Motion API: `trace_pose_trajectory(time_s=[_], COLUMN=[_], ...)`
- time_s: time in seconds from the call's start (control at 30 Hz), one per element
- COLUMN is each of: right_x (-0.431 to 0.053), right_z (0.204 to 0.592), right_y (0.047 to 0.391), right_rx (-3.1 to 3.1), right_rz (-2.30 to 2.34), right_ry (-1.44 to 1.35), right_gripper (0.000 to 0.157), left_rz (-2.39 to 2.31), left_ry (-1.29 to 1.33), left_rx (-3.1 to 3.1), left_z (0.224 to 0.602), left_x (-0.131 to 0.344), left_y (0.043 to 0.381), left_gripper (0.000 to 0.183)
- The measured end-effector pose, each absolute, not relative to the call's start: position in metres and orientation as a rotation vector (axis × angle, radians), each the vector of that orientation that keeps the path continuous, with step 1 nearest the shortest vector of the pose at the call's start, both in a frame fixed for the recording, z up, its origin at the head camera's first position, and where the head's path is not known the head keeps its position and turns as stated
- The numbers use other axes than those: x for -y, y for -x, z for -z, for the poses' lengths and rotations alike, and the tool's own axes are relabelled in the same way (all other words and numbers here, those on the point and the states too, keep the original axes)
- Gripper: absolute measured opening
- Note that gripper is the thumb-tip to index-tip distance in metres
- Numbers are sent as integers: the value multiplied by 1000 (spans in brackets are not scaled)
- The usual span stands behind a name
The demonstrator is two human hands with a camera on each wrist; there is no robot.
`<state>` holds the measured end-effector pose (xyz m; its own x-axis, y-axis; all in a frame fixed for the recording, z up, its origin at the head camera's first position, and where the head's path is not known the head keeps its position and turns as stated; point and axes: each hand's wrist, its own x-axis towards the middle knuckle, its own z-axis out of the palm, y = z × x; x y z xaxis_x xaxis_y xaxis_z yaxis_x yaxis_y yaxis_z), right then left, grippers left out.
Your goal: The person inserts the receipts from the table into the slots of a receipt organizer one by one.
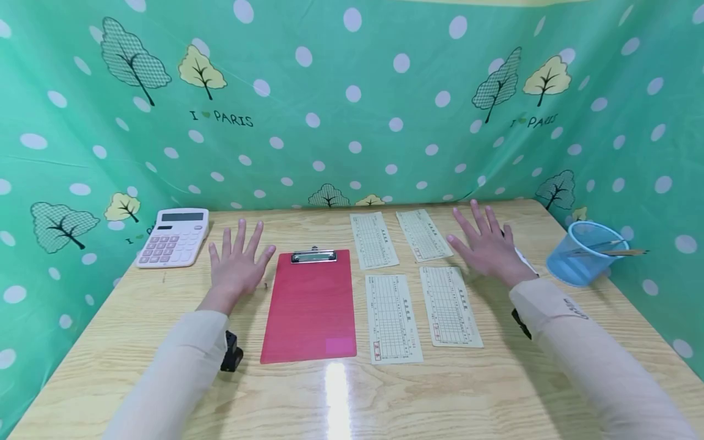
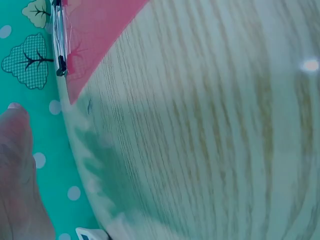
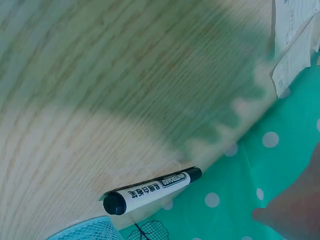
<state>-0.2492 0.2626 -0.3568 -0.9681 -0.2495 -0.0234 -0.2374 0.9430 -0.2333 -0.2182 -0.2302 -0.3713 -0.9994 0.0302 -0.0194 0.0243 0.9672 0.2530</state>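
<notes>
My left hand [image 1: 236, 266] is held with fingers spread over the table, between the calculator [image 1: 173, 238] and a red clipboard [image 1: 310, 305] with a metal clip at its top. The right hand [image 1: 488, 247], also spread and holding nothing, is beside several printed paper slips [image 1: 393, 318] that lie in two rows right of the clipboard. A whiteboard marker [image 3: 152, 191], white with black ends, lies on the table near the right hand; in the head view that hand partly hides it. The left thumb [image 2: 17, 165] shows in the left wrist view.
A blue mesh pen cup [image 1: 583, 253] tilts at the right, with pencils [image 1: 610, 252] sticking out over its rim. Green dotted cloth [image 1: 352, 122] hangs behind the wooden table [image 1: 440, 391] and along both sides.
</notes>
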Motion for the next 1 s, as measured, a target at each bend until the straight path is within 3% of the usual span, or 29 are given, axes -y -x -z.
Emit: trace_pose_trajectory(time_s=[0.53,1.0], right_x=[-265,-260], right_z=[347,337], right_y=[247,237], right_rx=[-3105,-3143], right_rz=[387,645], right_ry=[469,589], right_gripper=[71,67], left_rz=[-400,-780], left_ry=[-103,-136], left_rx=[-3167,-3281], left_z=[365,356], left_x=[235,216], left_y=[221,216], left_gripper=[71,68])
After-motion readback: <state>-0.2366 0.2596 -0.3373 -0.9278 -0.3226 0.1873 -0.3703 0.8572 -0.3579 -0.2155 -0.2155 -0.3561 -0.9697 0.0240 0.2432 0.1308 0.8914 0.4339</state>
